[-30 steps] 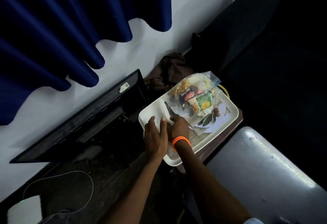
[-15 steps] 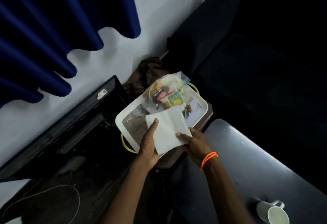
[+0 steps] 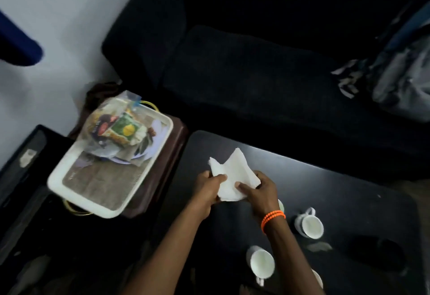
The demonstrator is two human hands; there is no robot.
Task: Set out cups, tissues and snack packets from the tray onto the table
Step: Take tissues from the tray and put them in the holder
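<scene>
Both hands hold a white tissue (image 3: pixel 233 173) just above the dark table (image 3: pixel 325 178). My left hand (image 3: pixel 208 188) grips its left edge and my right hand (image 3: pixel 260 192), with an orange bead bracelet at the wrist, grips its right edge. The white tray (image 3: pixel 58 179) sits to the left on a brown stool, holding a clear bag of snack packets (image 3: pixel 116 124) at its far end. White cups stand on the table: one (image 3: pixel 309 223) right of my right wrist, one (image 3: pixel 261 263) near the front, and two more partly hidden behind my right arm.
A dark sofa (image 3: pixel 256 73) runs along the far side of the table, with a grey-blue bundle (image 3: pixel 400 73) at its right end. A black flat panel (image 3: pixel 18 166) leans by the white wall at left. A blue curtain edge (image 3: pixel 16 45) hangs top left.
Both hands lifted the tissue off the tray and carried it right, over the table. The view swung right, bringing the cups and sofa into sight.
</scene>
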